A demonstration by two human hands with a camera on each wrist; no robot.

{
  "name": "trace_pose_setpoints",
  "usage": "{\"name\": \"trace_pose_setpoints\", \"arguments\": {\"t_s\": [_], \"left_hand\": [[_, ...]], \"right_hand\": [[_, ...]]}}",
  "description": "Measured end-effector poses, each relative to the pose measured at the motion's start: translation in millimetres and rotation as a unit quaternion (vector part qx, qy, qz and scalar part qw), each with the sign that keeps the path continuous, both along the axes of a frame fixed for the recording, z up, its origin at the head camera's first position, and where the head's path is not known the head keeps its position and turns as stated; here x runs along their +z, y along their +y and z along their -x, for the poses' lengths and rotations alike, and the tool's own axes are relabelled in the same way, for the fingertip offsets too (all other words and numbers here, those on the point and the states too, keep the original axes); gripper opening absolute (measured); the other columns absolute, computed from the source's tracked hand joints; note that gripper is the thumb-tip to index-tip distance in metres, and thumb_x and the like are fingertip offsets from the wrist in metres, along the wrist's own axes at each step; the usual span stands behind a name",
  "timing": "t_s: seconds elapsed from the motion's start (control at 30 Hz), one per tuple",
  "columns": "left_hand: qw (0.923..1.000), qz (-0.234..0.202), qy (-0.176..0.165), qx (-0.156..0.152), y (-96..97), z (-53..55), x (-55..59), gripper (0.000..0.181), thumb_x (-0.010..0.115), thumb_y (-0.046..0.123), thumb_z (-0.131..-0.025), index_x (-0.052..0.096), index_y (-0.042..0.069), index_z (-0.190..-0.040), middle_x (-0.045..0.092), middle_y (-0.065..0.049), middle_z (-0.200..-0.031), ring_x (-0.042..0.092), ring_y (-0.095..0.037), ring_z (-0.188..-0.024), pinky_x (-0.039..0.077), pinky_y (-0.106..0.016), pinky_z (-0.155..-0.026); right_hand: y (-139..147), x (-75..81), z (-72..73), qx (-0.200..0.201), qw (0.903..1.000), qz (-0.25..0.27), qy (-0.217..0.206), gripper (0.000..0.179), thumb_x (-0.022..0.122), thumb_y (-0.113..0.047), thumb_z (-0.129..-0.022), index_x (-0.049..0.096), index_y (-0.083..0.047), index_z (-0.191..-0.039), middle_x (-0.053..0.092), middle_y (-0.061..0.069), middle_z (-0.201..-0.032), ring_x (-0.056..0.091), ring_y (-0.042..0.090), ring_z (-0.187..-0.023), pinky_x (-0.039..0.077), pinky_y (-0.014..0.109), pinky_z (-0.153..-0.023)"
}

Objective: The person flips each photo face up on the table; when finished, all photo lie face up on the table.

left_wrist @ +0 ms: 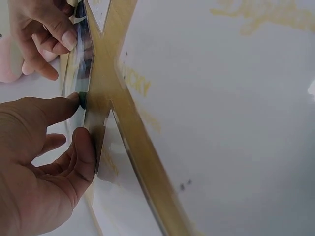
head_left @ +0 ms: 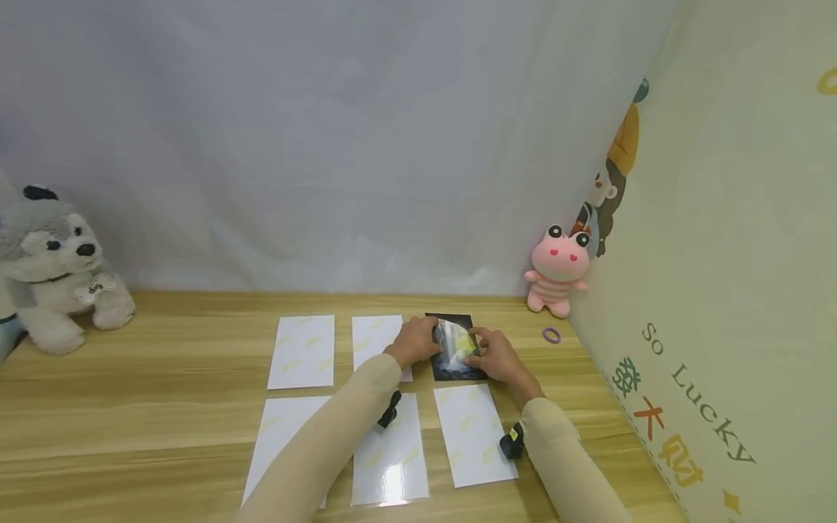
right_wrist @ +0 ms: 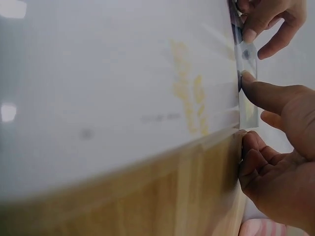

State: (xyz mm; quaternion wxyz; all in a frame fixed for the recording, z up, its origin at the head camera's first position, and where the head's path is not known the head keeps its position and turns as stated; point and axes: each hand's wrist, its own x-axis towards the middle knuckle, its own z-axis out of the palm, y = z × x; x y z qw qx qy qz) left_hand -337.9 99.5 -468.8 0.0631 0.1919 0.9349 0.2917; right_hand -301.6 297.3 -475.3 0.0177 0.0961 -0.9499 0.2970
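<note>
A glossy waterfall photo [head_left: 454, 350] with dark edges lies at the right end of the back row of sheets. My left hand [head_left: 417, 341] holds its left edge, and my right hand [head_left: 498, 355] holds the right edge. In the left wrist view, the left hand [left_wrist: 44, 147] has its thumb on the photo's face and bent fingers beside the edge. The right wrist view shows the right hand [right_wrist: 283, 132] with its thumb likewise on the photo [right_wrist: 250, 113] and fingers curled by the border. Some fingertips are hidden.
White sheets with pale yellow print lie in two rows, including a back-left sheet [head_left: 301, 351] and a front-right sheet [head_left: 475, 436]. A purple ring [head_left: 551, 335] and a pink plush toy [head_left: 559, 269] are at right. A grey-white plush dog [head_left: 62, 269] sits at left.
</note>
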Motion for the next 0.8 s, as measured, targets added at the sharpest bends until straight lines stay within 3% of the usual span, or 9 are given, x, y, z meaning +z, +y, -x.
{"name": "trace_pose_setpoints", "arguments": {"t_s": [0.13,0.3,0.53,0.6,0.73,0.8], "left_hand": [[1.0,-0.005,0.007,-0.003,-3.8,-1.4,-1.1,0.05,0.076,0.016,-0.087,0.059,0.002,-0.131,0.065,-0.019,-0.126,0.06,-0.037,-0.119,0.049,-0.047,-0.1],[0.9987,-0.026,0.041,-0.014,-12.0,0.7,-0.2,0.042,0.07,0.016,-0.09,0.062,0.002,-0.129,0.068,-0.018,-0.125,0.064,-0.037,-0.113,0.052,-0.048,-0.096],[0.9975,-0.041,0.049,-0.031,-45.2,7.1,3.2,0.039,0.069,0.021,-0.094,0.063,0.006,-0.129,0.072,-0.012,-0.1,0.067,-0.025,-0.083,0.054,-0.041,-0.073],[0.9968,-0.033,0.056,-0.047,-57.7,7.9,4.5,0.041,0.069,0.022,-0.094,0.063,0.006,-0.13,0.071,-0.012,-0.1,0.067,-0.025,-0.086,0.054,-0.041,-0.075],[0.9939,0.0,0.078,-0.078,-82.3,6.2,7.4,0.045,0.071,0.026,-0.093,0.062,0.006,-0.132,0.066,-0.016,-0.121,0.063,-0.03,-0.109,0.052,-0.046,-0.092],[0.9921,0.022,0.082,-0.092,-93.4,3.1,8.5,0.048,0.072,0.028,-0.092,0.061,0.006,-0.134,0.063,-0.016,-0.127,0.06,-0.032,-0.116,0.049,-0.047,-0.098]], "right_hand": [[-2.6,-0.6,0.6,-0.001,1.0,-0.005,-0.001,0.057,0.084,-0.009,-0.077,0.06,0.006,-0.126,0.068,0.029,-0.102,0.066,0.038,-0.093,0.054,0.05,-0.083],[-2.5,0.2,0.2,-0.015,0.9999,-0.003,-0.002,0.057,0.084,-0.009,-0.077,0.06,0.005,-0.127,0.067,0.031,-0.107,0.065,0.041,-0.1,0.053,0.053,-0.087],[-1.6,-1.2,2.1,-0.036,0.9988,0.032,-0.011,0.053,0.077,-0.013,-0.085,0.057,0.004,-0.131,0.066,0.027,-0.103,0.063,0.039,-0.097,0.052,0.052,-0.085],[-1.4,-0.6,3.8,-0.039,0.9981,0.045,-0.014,0.054,0.075,-0.014,-0.088,0.055,0.005,-0.134,0.064,0.024,-0.101,0.062,0.035,-0.093,0.052,0.048,-0.081],[-3.6,2.9,8.7,-0.038,0.9966,0.072,-0.015,0.056,0.073,-0.013,-0.09,0.051,0.006,-0.138,0.058,0.017,-0.094,0.056,0.024,-0.083,0.048,0.036,-0.073],[-6.9,6.3,10.5,-0.035,0.9965,0.076,-0.009,0.057,0.073,-0.013,-0.09,0.051,0.006,-0.138,0.058,0.018,-0.095,0.055,0.024,-0.084,0.048,0.037,-0.076]]}}
